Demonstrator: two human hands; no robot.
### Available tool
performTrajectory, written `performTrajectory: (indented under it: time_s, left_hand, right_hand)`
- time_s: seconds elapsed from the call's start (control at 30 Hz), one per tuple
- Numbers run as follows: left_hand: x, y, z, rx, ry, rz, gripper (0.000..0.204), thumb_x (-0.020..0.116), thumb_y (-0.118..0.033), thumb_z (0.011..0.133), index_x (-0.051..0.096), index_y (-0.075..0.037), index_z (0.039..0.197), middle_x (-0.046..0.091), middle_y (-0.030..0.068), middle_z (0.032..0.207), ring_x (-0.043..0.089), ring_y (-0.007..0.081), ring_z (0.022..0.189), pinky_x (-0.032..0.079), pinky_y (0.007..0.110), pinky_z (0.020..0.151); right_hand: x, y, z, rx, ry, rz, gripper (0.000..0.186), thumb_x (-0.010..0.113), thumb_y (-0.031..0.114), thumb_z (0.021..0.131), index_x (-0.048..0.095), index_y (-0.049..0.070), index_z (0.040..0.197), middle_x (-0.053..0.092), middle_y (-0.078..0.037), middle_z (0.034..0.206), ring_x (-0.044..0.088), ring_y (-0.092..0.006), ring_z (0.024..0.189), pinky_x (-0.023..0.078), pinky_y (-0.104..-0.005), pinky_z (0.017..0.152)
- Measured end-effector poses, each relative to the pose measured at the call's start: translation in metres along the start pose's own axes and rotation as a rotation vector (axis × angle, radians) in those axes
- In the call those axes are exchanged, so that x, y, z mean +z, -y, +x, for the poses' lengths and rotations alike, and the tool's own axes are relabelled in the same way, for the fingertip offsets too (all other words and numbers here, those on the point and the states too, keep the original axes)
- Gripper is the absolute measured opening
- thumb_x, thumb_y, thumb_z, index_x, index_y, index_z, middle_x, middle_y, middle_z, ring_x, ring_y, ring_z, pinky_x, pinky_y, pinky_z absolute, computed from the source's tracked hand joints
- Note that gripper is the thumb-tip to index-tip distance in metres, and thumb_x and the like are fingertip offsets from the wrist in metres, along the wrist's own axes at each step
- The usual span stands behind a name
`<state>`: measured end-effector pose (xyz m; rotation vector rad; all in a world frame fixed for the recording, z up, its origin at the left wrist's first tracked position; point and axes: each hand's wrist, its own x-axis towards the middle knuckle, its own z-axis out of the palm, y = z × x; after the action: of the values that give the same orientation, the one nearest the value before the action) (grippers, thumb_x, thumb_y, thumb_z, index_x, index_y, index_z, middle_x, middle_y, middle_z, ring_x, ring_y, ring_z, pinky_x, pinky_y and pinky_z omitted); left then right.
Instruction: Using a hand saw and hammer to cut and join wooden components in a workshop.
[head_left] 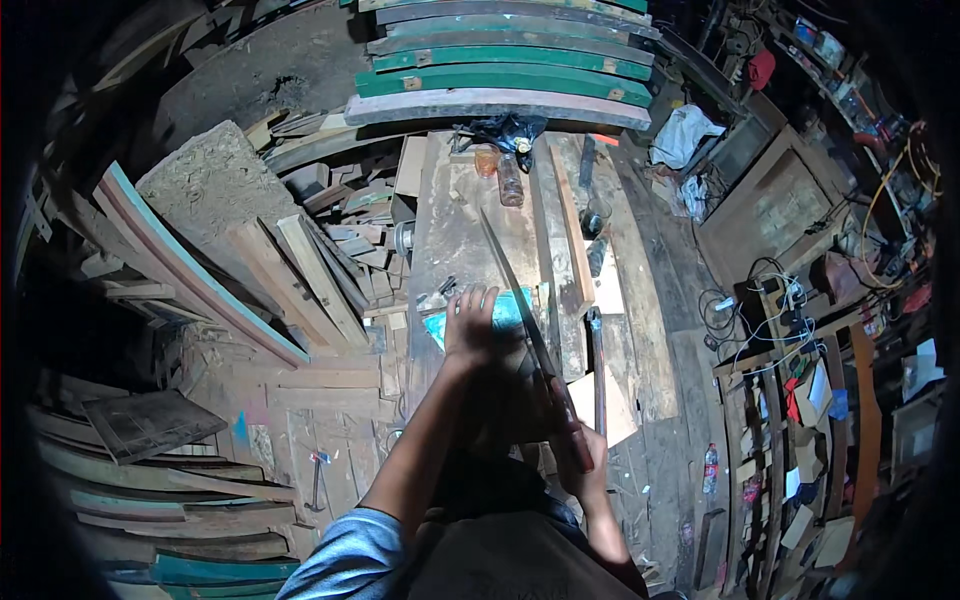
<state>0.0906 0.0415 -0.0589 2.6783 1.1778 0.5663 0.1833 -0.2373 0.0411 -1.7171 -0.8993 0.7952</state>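
My left hand (470, 325) lies with fingers apart on a teal painted piece (510, 305) on the worn wooden bench (440, 240). My right hand (585, 460) grips the reddish wooden handle (567, 420) of a long saw, whose narrow dark blade (510, 280) points away from me, diagonally over the bench just right of my left hand. Shadow hides the area below the left hand. A long upright-edged board (568, 225) runs along the bench to the right, with a metal bar clamp (598, 365) near it. Two jars (510, 185) and a black plastic bag (500, 132) sit at the back.
Green and pale planks (500, 82) are stacked beyond the bench. Timber offcuts (350, 240) and leaning boards (300, 280) crowd the left. A hammer (318, 480) is at lower left. Cluttered racks with cables (775, 310), a panel (775, 210) and a plastic bottle (711, 468) are on the right.
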Motion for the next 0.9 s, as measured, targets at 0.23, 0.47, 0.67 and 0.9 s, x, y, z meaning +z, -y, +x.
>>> performTrajectory:
  time_s: [0.23,0.47,0.67,0.9]
  left_hand:
    - [0.010,-0.002,0.017,-0.094,-0.209,-0.013,0.078,0.082,-0.045,0.056,0.058,-0.004,0.118,0.061,0.0097,0.109,0.058,0.0276,0.107,0.043,0.042,0.095]
    - [0.012,0.002,0.014,-0.040,-0.132,0.025,0.069,0.082,-0.043,0.054,0.057,-0.009,0.108,0.056,0.0072,0.101,0.056,0.0249,0.100,0.042,0.040,0.088]
    - [0.041,0.016,0.014,-0.048,-0.159,0.380,0.039,0.062,-0.032,0.080,0.058,-0.014,0.115,0.055,0.0016,0.101,0.055,0.0192,0.100,0.042,0.037,0.088]
    - [0.049,0.016,0.016,-0.044,-0.109,0.332,0.039,0.060,-0.032,0.081,0.055,-0.017,0.117,0.052,-0.0008,0.103,0.053,0.0172,0.101,0.041,0.038,0.086]
  right_hand:
    - [-0.003,0.018,0.039,0.004,0.037,-0.005,0.011,0.065,0.006,0.089,0.059,-0.003,0.085,0.052,0.001,0.069,0.043,-0.0073,0.066,0.039,-0.0283,0.057]
    - [-0.047,0.025,0.017,0.054,-0.003,-0.068,0.013,0.068,0.002,0.085,0.058,0.001,0.077,0.046,0.004,0.064,0.043,-0.0047,0.062,0.038,-0.0266,0.055]
    - [-0.028,0.006,0.037,0.013,0.010,-0.036,0.014,0.069,0.003,0.085,0.056,0.001,0.077,0.047,0.002,0.063,0.041,-0.0077,0.060,0.037,-0.0279,0.055]
    - [-0.002,-0.001,0.071,-0.042,0.096,-0.096,0.012,0.064,0.008,0.090,0.062,-0.002,0.084,0.056,-0.002,0.066,0.049,-0.0101,0.063,0.043,-0.0314,0.056]
